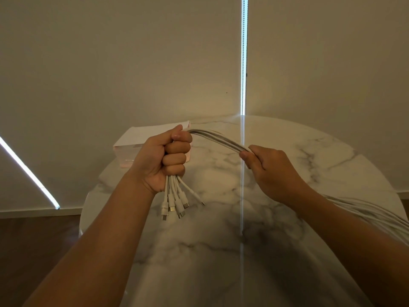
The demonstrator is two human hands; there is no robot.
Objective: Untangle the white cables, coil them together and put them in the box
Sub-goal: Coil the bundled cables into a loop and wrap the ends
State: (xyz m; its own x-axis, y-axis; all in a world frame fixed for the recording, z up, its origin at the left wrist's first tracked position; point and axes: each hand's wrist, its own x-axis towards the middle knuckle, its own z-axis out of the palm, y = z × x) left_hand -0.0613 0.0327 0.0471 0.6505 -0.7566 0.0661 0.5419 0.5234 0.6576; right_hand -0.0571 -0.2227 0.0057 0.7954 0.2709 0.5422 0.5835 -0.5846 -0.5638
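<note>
Basically, left hand [164, 159] sits at frame centre-left, clenched in a full fist round the bundle of white cables [218, 139], thumb on top. Connector ends [177, 206] fan out below the fist, hanging just above the table, several USB-type plugs visible. From the top of the fist the cables arc rightward to the right hand [269, 171] at centre-right, which pinches the bundle between thumb and curled fingers. Past that hand the cables pass behind the right forearm and reappear at the right edge of the frame, trailing down and out of view. Box [137, 138], pale pink with a white lid flap, sits on the marble table [221, 251] just behind the left hand, upper-left part of the tabletop. Both hands are raised above the table surface.
</note>
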